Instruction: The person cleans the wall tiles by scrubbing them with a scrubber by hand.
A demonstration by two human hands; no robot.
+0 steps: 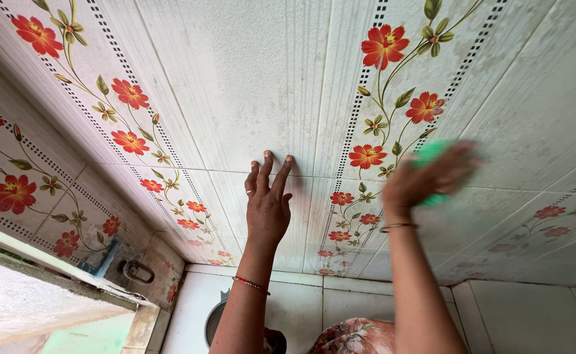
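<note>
The left hand (267, 203) is spread wide and flat against the tiled wall (248, 85), fingertips pressed just above a grout line near the middle of the wall, palm bearing on the tile below it; it holds nothing. A ring sits on one finger and a thin red bangle (250, 284) circles the wrist. The right hand (432, 178), blurred, is curled narrow around a green scrubber (430, 157), pressing it to the wall beside the right-hand band of red flowers (393, 98). Only slivers of the scrubber show above and below the fingers, so its shape and long axis cannot be told; what is visible runs roughly up and down the wall from under the hand. A bangle rings this wrist too. The wall carries pale ribbed tiles with two slanting flowered bands edged in dotted lines, one at the left (127, 118) and one at the right. At the wall's lower edge white floor tiles (530, 314) begin. In the lower left corner a dark metal ring (134, 271) is fixed to the wall beside a door edge (32, 308). On the floor by the left forearm, part of a round grey drain (216, 321) shows; nothing can be made out in it.
</note>
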